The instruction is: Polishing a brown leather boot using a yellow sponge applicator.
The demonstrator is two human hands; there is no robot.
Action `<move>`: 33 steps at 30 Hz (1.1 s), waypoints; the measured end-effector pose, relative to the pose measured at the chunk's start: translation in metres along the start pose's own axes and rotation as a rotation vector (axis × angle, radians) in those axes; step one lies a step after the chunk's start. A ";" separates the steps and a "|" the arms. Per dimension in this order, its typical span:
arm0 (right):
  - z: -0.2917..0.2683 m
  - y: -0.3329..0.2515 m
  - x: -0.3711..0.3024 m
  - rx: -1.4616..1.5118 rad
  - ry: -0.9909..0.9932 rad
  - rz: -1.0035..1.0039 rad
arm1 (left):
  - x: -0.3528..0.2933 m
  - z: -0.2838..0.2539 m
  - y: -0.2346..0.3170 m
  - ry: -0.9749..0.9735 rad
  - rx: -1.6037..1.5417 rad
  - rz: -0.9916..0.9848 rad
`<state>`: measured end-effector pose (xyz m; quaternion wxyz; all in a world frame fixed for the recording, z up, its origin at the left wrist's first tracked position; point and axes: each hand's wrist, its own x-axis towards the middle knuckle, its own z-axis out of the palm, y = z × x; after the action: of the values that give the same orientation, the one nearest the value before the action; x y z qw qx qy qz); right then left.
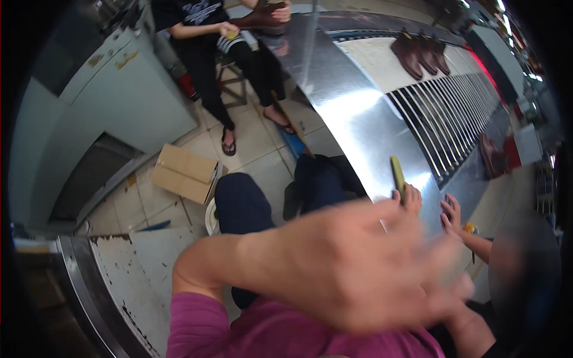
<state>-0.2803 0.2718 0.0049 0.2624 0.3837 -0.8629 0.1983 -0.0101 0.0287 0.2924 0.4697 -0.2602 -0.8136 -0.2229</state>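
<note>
My left hand (364, 268) fills the lower middle, blurred, its forearm coming from a pink-purple sleeve. Motion smears its fingers, so whether it holds anything does not show. A bare forearm (473, 331), apparently my right one, runs up behind it; the hand at its end is covered or merged with the blur. Beyond, on the edge of the metal bench (358, 128), fingers (412, 198) touch a long yellow-green strip (396, 172); the arm behind them is hidden. Beside these, another hand (452, 212) reaches in on an arm from the right, seemingly a co-worker's.
Brown leather shoes (418, 55) stand past the slatted rack (444, 119); another shoe (492, 156) is at right. A seated person (224, 53) holds a brown boot (259, 17) and something yellow. A cardboard box (185, 173) sits on the tiled floor, near a grey-green machine (119, 89).
</note>
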 end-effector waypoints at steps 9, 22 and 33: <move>0.004 -0.006 0.020 0.048 -0.001 -0.010 | 0.004 0.015 0.035 -0.157 0.158 -0.054; 0.011 -0.017 0.011 0.041 -0.018 0.082 | -0.025 0.023 -0.010 -0.059 0.333 0.424; 0.003 -0.002 0.017 0.087 -0.048 0.084 | -0.046 -0.052 -0.035 -0.429 0.819 0.705</move>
<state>-0.2895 0.2595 0.0127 0.2160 0.3629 -0.8749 0.2371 0.0212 -0.0396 0.2720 0.4025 -0.3520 -0.7746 0.3378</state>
